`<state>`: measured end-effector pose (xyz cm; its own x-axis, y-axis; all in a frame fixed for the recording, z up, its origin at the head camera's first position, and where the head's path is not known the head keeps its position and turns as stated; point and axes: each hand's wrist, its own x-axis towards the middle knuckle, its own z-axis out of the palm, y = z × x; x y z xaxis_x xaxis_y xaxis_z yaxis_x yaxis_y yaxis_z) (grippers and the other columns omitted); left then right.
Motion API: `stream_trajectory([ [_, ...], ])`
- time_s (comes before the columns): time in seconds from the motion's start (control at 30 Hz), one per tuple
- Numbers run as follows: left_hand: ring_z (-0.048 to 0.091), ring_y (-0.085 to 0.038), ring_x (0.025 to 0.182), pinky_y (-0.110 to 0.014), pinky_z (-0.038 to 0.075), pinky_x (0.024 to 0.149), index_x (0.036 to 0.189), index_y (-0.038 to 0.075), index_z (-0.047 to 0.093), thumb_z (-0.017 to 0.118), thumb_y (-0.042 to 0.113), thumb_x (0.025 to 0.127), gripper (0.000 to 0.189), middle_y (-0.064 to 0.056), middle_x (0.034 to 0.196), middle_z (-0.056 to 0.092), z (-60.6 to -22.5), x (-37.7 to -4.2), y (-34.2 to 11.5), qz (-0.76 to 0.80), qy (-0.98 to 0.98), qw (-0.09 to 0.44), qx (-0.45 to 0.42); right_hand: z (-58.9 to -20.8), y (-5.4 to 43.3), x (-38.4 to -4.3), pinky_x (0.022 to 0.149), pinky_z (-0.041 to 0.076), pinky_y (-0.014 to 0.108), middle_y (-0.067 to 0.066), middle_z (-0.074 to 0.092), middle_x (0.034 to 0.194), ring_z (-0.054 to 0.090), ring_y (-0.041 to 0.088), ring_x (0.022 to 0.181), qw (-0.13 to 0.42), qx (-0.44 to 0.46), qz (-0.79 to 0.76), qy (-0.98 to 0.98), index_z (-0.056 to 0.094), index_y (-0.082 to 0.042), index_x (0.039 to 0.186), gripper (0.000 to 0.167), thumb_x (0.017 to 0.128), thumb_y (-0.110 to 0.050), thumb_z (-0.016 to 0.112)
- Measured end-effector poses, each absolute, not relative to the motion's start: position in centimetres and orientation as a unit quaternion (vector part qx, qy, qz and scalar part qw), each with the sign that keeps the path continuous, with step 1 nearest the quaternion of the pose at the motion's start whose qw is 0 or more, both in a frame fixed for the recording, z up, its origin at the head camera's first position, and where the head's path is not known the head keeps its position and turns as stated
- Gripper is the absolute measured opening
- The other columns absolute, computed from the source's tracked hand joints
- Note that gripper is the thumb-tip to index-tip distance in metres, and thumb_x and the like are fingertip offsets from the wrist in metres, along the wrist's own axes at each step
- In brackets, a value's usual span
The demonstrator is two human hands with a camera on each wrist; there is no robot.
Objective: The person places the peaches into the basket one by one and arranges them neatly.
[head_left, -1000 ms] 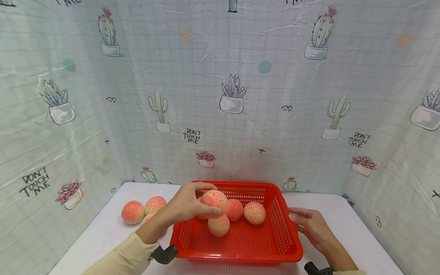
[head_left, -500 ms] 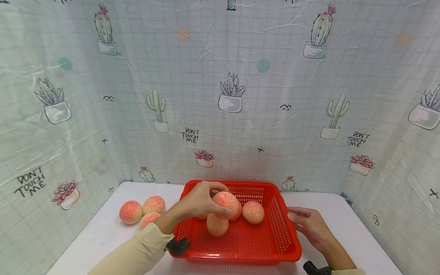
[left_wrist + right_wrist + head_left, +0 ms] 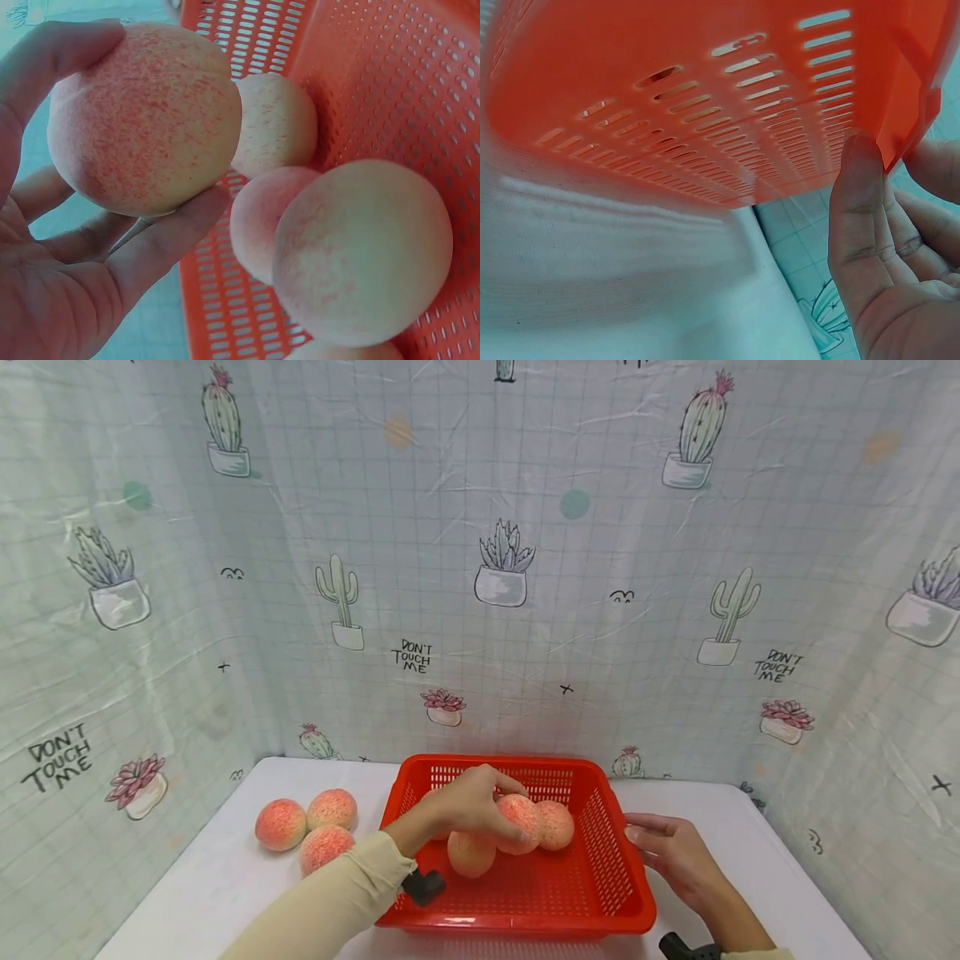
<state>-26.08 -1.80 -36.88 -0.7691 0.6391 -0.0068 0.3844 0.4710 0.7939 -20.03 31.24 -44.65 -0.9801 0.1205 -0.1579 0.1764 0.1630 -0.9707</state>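
My left hand [image 3: 472, 803] grips a pink-and-yellow peach [image 3: 520, 823] between thumb and fingers, above the inside of a red plastic basket [image 3: 517, 923]. In the left wrist view the held peach [image 3: 146, 116] hangs apart from the peaches lower in the basket. Among those, a pale peach [image 3: 471, 855] and a speckled peach [image 3: 557, 825] show in the head view, and others are partly covered by the hand. At the basket's right side, my right hand [image 3: 677, 853] pinches the rim; the right wrist view has thumb and fingers [image 3: 859, 202] on either side of it.
Three peaches lie together on the white table [image 3: 202, 868] left of the basket: a redder peach [image 3: 281, 824], one behind [image 3: 332, 808] and one nearer [image 3: 325, 847]. A cactus-printed curtain [image 3: 480, 568] stands at the back and both sides.
My left hand has carried the held peach rightward across the basket and slightly down. The right hand keeps its hold on the rim. The view has shifted a little.
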Motion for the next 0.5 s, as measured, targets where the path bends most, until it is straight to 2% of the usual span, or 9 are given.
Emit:
stream_trajectory([
  [0.13, 0.062, -0.009, 0.085, -0.024, 0.056, 0.071, 0.122, 0.017, 0.078, 0.093, 0.024, 0.069, 0.055, 0.013, 0.094, 0.073, -37.4, -26.4, -0.9, 0.386, 0.852, 0.148, 0.321, -44.8, 31.2, -20.1, 0.100, 0.059, 0.050, 0.012, 0.073, 0.132, 0.073, 0.017, 0.109, 0.018, 0.101, -0.638, 0.763, 0.056, 0.002, 0.146, 0.056, 0.100, -0.028, 0.070],
  [0.2, 0.058, -0.007, 0.078, -0.022, 0.051, 0.065, 0.123, 0.014, 0.077, 0.092, 0.023, 0.069, 0.057, 0.015, 0.087, 0.069, -37.8, -26.6, -0.6, 0.370, 0.855, 0.148, 0.333, -44.8, 31.2, -20.1, 0.100, 0.059, 0.050, 0.012, 0.073, 0.132, 0.073, 0.017, 0.109, 0.018, 0.103, -0.638, 0.763, 0.056, 0.002, 0.146, 0.056, 0.100, -0.028, 0.070],
  [0.3, 0.045, -0.005, 0.066, -0.021, 0.038, 0.056, 0.126, 0.011, 0.076, 0.090, 0.020, 0.071, 0.057, 0.015, 0.069, 0.053, -38.3, -26.8, -0.1, 0.351, 0.855, 0.151, 0.350, -44.8, 31.2, -20.2, 0.100, 0.059, 0.050, 0.012, 0.074, 0.132, 0.073, 0.017, 0.109, 0.018, 0.106, -0.639, 0.761, 0.057, 0.002, 0.145, 0.056, 0.100, -0.027, 0.071],
  [0.4, 0.036, -0.005, 0.063, -0.022, 0.029, 0.054, 0.125, 0.009, 0.076, 0.088, 0.016, 0.072, 0.056, 0.013, 0.064, 0.042, -38.9, -26.8, 0.2, 0.335, 0.854, 0.149, 0.368, -44.8, 31.2, -20.2, 0.100, 0.059, 0.050, 0.012, 0.073, 0.132, 0.073, 0.018, 0.110, 0.017, 0.108, -0.640, 0.761, 0.058, 0.001, 0.145, 0.056, 0.099, -0.028, 0.072],
  [0.5, 0.038, -0.003, 0.063, -0.019, 0.032, 0.055, 0.122, 0.008, 0.077, 0.088, 0.015, 0.071, 0.053, 0.014, 0.068, 0.051, -39.3, -26.9, 0.5, 0.319, 0.854, 0.143, 0.385, -44.7, 31.1, -20.1, 0.100, 0.060, 0.051, 0.013, 0.073, 0.133, 0.073, 0.019, 0.110, 0.020, 0.112, -0.638, 0.762, 0.058, 0.001, 0.145, 0.057, 0.099, -0.029, 0.072],
])
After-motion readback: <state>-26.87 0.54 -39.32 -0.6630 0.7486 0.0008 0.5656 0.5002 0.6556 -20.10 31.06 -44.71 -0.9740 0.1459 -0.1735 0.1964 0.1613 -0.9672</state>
